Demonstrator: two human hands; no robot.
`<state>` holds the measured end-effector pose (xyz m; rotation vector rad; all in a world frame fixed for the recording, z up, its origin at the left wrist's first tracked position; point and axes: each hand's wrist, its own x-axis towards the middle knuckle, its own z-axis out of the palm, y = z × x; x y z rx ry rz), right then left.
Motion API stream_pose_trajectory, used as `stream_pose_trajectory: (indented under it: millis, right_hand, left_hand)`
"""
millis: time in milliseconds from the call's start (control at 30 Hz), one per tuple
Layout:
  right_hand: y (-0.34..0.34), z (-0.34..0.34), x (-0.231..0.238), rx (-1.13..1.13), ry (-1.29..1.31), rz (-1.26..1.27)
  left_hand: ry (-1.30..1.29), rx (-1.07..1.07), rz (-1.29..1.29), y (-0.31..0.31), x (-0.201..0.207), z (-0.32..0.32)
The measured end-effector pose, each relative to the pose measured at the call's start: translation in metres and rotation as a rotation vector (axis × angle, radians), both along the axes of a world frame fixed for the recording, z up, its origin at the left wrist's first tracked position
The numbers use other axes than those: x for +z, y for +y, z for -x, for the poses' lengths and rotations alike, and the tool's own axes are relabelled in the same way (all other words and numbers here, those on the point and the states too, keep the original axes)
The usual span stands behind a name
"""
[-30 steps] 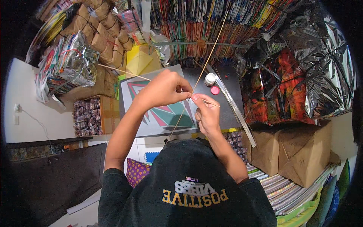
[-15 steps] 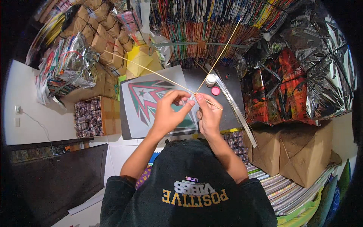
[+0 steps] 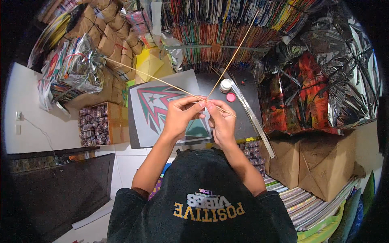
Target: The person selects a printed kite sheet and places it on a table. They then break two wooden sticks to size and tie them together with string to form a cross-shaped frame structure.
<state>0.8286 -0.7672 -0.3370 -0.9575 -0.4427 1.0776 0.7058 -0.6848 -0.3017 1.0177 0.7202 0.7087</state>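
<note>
Near the middle of the frame, above the bench [image 3: 252,90], one thin stick [image 3: 154,77] reaching toward the upper left meets a second stick [image 3: 232,55] slanting toward the upper right. The right hand [image 3: 222,123] pinches the crossing between thumb and fingers. A moment ago the left hand [image 3: 178,117] hovered just beside it, fingers loosely parted; now its fingertips grip at the crossing too, so the joint looks steadied from both sides.

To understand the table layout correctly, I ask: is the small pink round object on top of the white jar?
No, the small pink round object lies on the dark tabletop, beside the white jar.
</note>
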Motion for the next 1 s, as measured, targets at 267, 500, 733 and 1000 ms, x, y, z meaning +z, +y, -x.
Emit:
stream_pose_trajectory:
  millis: [267, 500, 733, 1000]
  right_hand:
    - [-0.006, 0.001, -0.003, 0.112, -0.185, 0.025]
    - [-0.008, 0.001, 0.007, 0.225, -0.438, -0.013]
    - [-0.002, -0.013, 0.025, 0.291, -0.268, 0.137]
    - [-0.009, -0.022, 0.044, 0.425, -0.157, 0.181]
  left_hand:
    - [-0.004, 0.165, -0.034, 0.007, -0.009, 0.002]
    - [0.194, 0.097, -0.501, 0.016, -0.017, 0.006]
    - [0.309, 0.005, -0.644, 0.002, -0.021, 0.004]
    - [0.365, 0.048, -0.748, 0.009, -0.02, 0.013]
